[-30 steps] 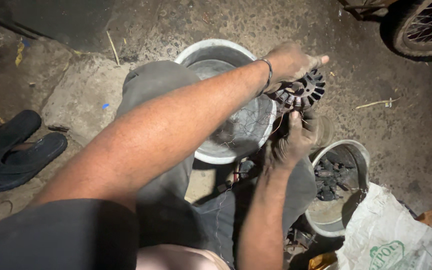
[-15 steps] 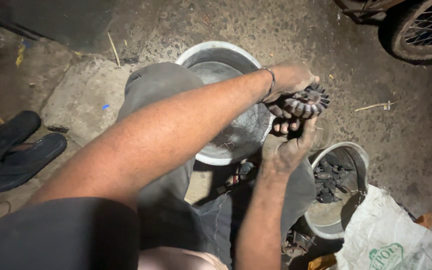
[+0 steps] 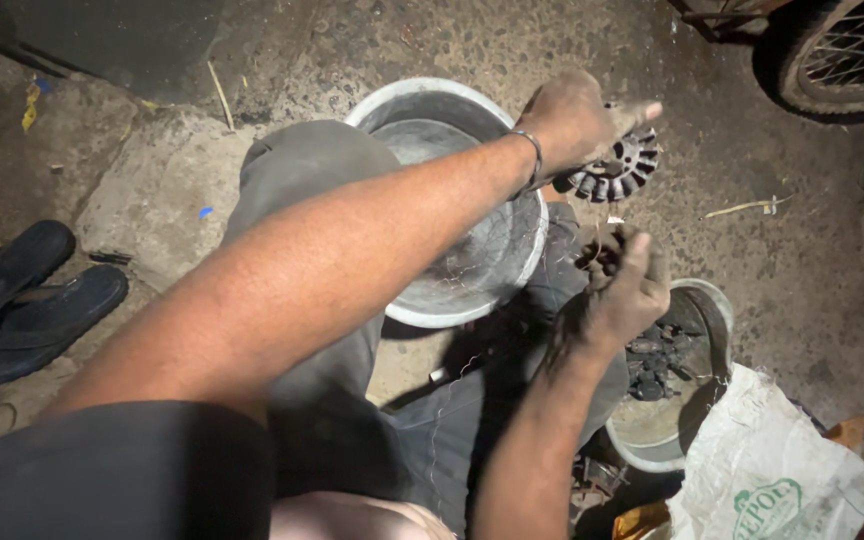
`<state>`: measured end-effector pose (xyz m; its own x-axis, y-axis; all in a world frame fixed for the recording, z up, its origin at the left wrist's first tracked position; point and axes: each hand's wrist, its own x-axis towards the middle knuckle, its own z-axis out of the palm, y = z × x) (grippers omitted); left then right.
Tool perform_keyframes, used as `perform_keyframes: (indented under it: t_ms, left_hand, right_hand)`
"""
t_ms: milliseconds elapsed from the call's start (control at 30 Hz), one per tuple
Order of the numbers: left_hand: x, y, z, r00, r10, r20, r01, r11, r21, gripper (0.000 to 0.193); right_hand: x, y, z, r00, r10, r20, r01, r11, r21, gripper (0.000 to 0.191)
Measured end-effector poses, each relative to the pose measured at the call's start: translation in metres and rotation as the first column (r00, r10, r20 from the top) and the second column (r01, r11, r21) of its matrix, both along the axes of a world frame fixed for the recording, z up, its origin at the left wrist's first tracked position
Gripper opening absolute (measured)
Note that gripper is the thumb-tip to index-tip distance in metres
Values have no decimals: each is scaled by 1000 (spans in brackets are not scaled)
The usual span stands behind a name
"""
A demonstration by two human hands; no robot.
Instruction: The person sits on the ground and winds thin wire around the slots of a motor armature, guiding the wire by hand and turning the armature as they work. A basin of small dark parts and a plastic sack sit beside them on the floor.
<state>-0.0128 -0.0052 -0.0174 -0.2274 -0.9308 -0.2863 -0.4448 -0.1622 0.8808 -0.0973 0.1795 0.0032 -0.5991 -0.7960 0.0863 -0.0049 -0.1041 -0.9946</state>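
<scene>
a pair of dark rubber sandals (image 3: 22, 300) is lying side by side on the rough, dusty concrete ground (image 3: 152, 190) at the far left. the left arm is stretching long and straight across the frame from the lower left, passing over a bent knee in grey cloth trousers (image 3: 302, 170) and over a wide, round, dull grey metal basin (image 3: 472, 250) with a pale rim. a thin metal bangle (image 3: 535, 160) is circling the wrist. the left hand (image 3: 577, 120) is curling its fingers around a round, dark, toothed metal stator core (image 3: 620, 165), with one finger pointing out straight past its top edge; the core is being held in the air just right of the basin. below it the right hand (image 3: 624, 290), grimy and bent back at the wrist, is pinching thin wire between pressed-together fingertips, apart from the core. just right of that hand a smaller round metal bowl (image 3: 717, 310) is holding dark greasy parts (image 3: 657, 360). a crumpled white woven sack (image 3: 772, 480) is lying at the lower right, and a spoked wheel (image 3: 842, 50) is showing at the top right
</scene>
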Motion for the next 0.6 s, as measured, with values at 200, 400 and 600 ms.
perform_keyframes:
  t_ms: [200, 400, 600]
  left_hand:
    - [3, 0, -3, 994, 81, -67, -79, 996, 35, 62]
    - [-8, -10, -17, 994, 99, -48, -100, 995, -16, 63]
    - [-10, -18, -12, 999, 23, -37, -21, 999, 29, 64]
  right_hand:
    - [20, 8, 6, 967, -17, -253, -17, 991, -131, 9]
    - [19, 3, -23, 801, 138, -583, -158, 987, 17, 12]
    - [-7, -10, -38, 786, 298, -542, -202, 952, 231, 18]
